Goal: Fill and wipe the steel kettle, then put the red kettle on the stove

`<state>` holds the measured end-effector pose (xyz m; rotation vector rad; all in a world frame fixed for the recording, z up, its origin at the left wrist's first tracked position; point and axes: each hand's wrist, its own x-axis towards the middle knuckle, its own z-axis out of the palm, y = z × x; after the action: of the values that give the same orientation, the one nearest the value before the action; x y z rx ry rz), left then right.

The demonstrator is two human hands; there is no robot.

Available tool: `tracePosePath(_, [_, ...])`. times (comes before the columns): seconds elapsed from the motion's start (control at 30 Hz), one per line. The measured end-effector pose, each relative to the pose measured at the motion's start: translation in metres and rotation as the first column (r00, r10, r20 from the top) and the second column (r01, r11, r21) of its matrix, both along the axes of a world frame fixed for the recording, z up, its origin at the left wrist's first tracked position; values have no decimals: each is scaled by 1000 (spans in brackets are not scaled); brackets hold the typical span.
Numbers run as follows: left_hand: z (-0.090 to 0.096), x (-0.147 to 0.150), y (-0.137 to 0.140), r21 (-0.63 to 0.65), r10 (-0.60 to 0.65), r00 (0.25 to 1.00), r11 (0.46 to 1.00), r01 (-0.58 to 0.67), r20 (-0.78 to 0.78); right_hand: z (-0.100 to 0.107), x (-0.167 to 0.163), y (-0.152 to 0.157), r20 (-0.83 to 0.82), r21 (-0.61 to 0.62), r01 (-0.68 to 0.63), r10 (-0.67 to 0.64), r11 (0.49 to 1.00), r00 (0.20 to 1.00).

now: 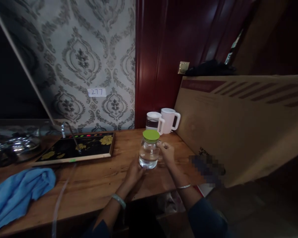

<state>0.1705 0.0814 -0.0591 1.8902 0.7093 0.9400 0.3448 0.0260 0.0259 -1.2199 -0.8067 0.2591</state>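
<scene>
A clear glass pitcher [149, 153] with a green lid [151, 135] holds clear liquid and stands upright over the wooden counter; whether its base touches the wood I cannot tell. My right hand [167, 152] is closed round its handle on the right side. Low on the pitcher's left side, my left hand [134, 171] supports it, with the fingers partly hidden beside and under the glass. Just behind the pitcher are a clear jug [153, 123] with a white lid and handle, and a white kettle [167, 121].
A black flowered tea-stove panel [89, 147] with a curved spout lies left on the wooden counter [101, 178]. Metal kettles [22, 145] stand farther left, a blue cloth [22, 195] in front. A clear hose [58, 205] hangs over the edge. A large cardboard box [238, 125] bounds the right.
</scene>
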Motion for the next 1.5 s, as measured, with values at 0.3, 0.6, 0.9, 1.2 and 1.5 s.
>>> tracePosePath(0.3, [-36,-56,3,335,225,930,934,-123,-289,-10,75,4,152,18,295,-294,955,944])
tracePosePath(0.6, [-57,-76,5,639,368,864,766,-70,-345,-13,140,14,179,-1,544,-535,839,826])
tracePosePath(0.9, [-62,-77,9,684,387,852,728,-48,-352,-16,190,25,267,-74,691,-654,719,708])
tracePosePath(1.2, [-70,-79,9,706,439,818,706,-57,-372,-20,220,31,344,-106,731,-665,674,663])
tracePosePath(1.5, [-65,-81,7,737,446,814,675,-33,-372,-22,236,37,371,-108,740,-664,663,649])
